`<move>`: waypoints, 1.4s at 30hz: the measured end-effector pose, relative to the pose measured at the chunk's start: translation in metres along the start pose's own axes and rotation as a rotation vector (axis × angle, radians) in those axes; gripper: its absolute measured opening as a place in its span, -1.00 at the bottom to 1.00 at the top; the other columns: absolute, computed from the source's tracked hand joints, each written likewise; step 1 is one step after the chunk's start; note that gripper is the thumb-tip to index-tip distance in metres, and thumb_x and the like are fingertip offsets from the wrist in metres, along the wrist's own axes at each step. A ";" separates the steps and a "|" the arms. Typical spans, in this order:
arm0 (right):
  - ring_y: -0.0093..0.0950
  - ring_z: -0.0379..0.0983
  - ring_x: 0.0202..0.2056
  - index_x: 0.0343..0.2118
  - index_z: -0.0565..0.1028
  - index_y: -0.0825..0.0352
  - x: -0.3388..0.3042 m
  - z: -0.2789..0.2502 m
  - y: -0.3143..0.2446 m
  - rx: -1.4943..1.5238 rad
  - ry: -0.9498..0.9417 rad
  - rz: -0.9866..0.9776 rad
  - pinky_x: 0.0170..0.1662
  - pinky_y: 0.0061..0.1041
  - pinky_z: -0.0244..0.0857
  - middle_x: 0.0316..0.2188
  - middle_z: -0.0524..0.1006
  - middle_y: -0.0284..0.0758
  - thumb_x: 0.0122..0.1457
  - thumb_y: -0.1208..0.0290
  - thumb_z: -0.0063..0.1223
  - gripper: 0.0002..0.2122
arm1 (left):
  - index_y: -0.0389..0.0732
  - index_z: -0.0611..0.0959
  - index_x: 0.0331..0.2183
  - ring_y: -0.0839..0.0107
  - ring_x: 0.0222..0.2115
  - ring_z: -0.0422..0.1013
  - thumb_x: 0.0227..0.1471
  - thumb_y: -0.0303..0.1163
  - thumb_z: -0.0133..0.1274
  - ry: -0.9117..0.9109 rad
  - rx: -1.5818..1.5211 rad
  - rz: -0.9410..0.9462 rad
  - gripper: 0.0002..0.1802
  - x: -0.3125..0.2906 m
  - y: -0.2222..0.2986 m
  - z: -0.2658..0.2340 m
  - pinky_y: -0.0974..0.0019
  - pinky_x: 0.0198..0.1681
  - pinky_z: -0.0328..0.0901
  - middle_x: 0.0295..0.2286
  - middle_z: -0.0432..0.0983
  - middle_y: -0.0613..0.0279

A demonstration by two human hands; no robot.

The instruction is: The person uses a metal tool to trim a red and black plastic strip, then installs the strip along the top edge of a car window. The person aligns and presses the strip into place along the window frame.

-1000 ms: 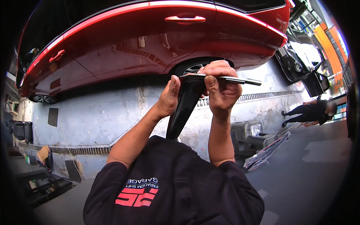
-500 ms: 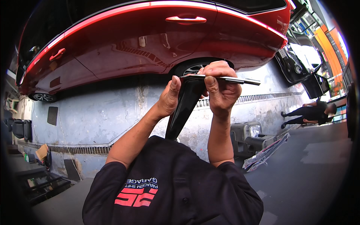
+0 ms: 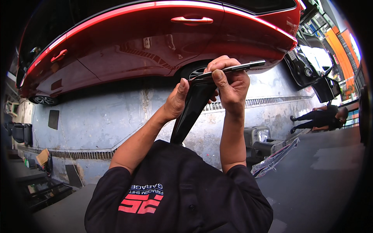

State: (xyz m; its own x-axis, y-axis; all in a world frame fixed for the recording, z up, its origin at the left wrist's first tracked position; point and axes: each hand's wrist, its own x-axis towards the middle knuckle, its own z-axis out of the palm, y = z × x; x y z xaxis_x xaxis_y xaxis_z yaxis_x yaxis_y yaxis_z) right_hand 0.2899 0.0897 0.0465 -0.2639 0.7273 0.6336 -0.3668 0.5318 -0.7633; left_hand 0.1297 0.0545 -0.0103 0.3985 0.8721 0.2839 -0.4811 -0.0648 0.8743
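My left hand (image 3: 175, 101) is closed around a long glossy black trim panel (image 3: 191, 109), thumb up along its left edge and fingertips showing past its right edge. The panel slants down toward my chest and narrows at its lower end. In my right hand (image 3: 232, 83), pinched between thumb and fingers, is a slim black-and-silver cutter knife (image 3: 237, 67). Its rear end sticks out to the right and tilts up. The front end lies at the panel's top edge; I cannot make out the blade.
A red car (image 3: 128, 42) stands side-on just beyond my hands. A floor drain grating (image 3: 268, 101) crosses the grey floor. To the right are a dark bumper-like part (image 3: 258, 141), a plastic-wrapped bundle (image 3: 278, 157), a person in black (image 3: 320, 117) and a black vehicle (image 3: 307, 66).
My right hand has tipped the cutter knife, so its rear end has risen from nearly level to a slant. The right wrist has turned slightly; my left hand and the panel have barely moved.
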 end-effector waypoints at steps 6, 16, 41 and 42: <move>-0.64 0.46 -0.30 -0.22 0.50 0.41 -0.002 -0.003 0.007 0.049 -0.006 0.010 -0.18 -0.65 0.38 -0.30 0.54 -0.31 0.26 0.53 0.20 -0.88 | -0.36 0.50 0.09 0.37 -0.19 0.54 0.13 0.55 -0.38 -0.009 -0.001 -0.023 0.10 -0.001 -0.009 -0.004 0.31 -0.05 0.43 -0.20 0.59 0.07; -0.59 0.47 -0.27 -0.23 0.50 0.42 -0.007 -0.012 0.012 0.072 -0.009 -0.004 -0.17 -0.61 0.38 -0.30 0.53 -0.29 0.26 0.56 0.18 -0.91 | -0.34 0.42 0.16 0.34 -0.16 0.53 0.07 0.59 -0.33 -0.061 -0.026 -0.034 0.15 0.005 -0.015 -0.004 0.25 -0.03 0.42 -0.18 0.57 0.05; -0.61 0.47 -0.32 -0.20 0.52 0.44 -0.008 -0.007 0.021 0.036 0.064 -0.131 -0.29 -0.67 0.39 -0.27 0.52 -0.25 0.26 0.59 0.17 -0.90 | -0.32 0.40 0.18 0.29 -0.15 0.54 0.13 0.52 -0.31 -0.067 -0.066 -0.006 0.07 0.011 -0.015 -0.013 0.21 -0.02 0.46 -0.18 0.55 0.03; -0.61 0.48 -0.31 -0.21 0.52 0.44 -0.008 -0.007 0.021 0.039 0.062 -0.116 -0.27 -0.66 0.40 -0.27 0.52 -0.25 0.26 0.59 0.17 -0.90 | -0.32 0.40 0.18 0.29 -0.15 0.54 0.13 0.53 -0.31 -0.054 -0.059 -0.016 0.07 0.011 -0.014 -0.013 0.21 -0.03 0.46 -0.18 0.55 0.03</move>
State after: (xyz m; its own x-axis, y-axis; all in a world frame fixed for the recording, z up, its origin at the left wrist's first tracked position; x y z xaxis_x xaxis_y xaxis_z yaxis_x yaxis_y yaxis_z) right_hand 0.2905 0.0977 0.0241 -0.1625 0.6880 0.7073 -0.4266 0.5974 -0.6791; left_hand 0.1307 0.0710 -0.0245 0.4473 0.8453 0.2923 -0.5188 -0.0211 0.8546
